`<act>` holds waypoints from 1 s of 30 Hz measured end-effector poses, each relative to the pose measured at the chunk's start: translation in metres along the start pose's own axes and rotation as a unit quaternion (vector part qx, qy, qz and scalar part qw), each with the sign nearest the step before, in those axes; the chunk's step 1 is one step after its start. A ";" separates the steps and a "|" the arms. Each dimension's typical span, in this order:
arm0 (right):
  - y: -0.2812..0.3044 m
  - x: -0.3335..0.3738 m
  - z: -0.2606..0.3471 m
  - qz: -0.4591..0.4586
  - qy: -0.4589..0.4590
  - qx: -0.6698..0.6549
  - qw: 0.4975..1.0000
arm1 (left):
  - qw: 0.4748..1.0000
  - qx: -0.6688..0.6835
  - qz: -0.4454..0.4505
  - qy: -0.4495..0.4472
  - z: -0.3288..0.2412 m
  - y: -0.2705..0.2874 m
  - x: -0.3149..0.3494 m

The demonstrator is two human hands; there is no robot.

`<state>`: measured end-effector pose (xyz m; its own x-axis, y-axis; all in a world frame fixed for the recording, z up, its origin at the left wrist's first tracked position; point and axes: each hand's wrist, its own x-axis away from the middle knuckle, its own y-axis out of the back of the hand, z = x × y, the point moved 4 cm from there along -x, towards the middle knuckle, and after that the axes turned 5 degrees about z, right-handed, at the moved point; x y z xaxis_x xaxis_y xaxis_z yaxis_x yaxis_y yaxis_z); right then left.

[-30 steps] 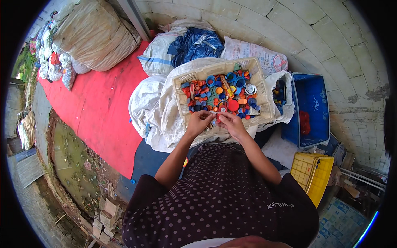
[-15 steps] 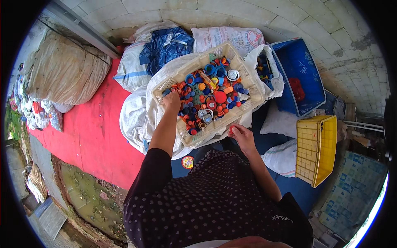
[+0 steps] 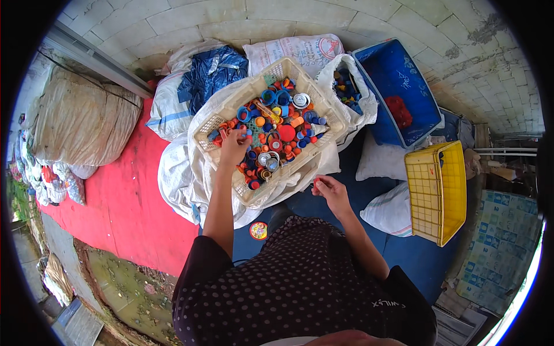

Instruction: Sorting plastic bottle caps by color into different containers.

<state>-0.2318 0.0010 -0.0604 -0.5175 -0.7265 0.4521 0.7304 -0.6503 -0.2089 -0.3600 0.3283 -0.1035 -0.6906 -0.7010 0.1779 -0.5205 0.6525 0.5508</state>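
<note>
A cream plastic crate (image 3: 245,193) holds a mixed heap of bottle caps (image 3: 288,133) in red, blue, orange, yellow and white. My left hand (image 3: 234,149) is over the left part of the heap, its fingers drawn together among small red and blue caps. What lies between those fingertips is too small to make out. Outside the crate's near right side, my right hand (image 3: 333,195) is closed on a red bottle cap (image 3: 316,181), pinched between thumb and fingers. White sacking (image 3: 179,167) lies under and around the crate.
Right of the crate stand an open white sack (image 3: 369,115) of caps, a blue bin (image 3: 375,69) with red stuff inside, and a yellow crate (image 3: 424,196). Full sacks (image 3: 288,55) line the wall. Red sheeting (image 3: 115,202) covers ground at left; a round colourful lid (image 3: 258,230) lies near my feet.
My left hand has drawn back slightly from the crate's left edge toward the middle of the heap. My right hand still holds the red cap. The whole view has shifted a little.
</note>
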 end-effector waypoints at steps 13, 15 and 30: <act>0.089 0.093 0.055 0.127 0.120 -0.290 0.941 | 0.884 0.417 0.189 -0.091 -0.236 -0.182 0.195; 0.116 0.113 0.056 0.140 0.139 -0.296 0.934 | 0.923 0.318 0.173 -0.131 -0.251 -0.201 0.212; 0.294 0.239 0.031 -0.017 0.247 -0.325 0.913 | 0.889 0.031 0.228 -0.397 -0.396 -0.354 0.280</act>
<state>-0.1267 -0.3570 0.0135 -0.7897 -0.6110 0.0558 0.3748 -0.5524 -0.7445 -0.1708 -0.2130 0.0744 -0.9606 0.0482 -0.2738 -0.1053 0.8484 0.5188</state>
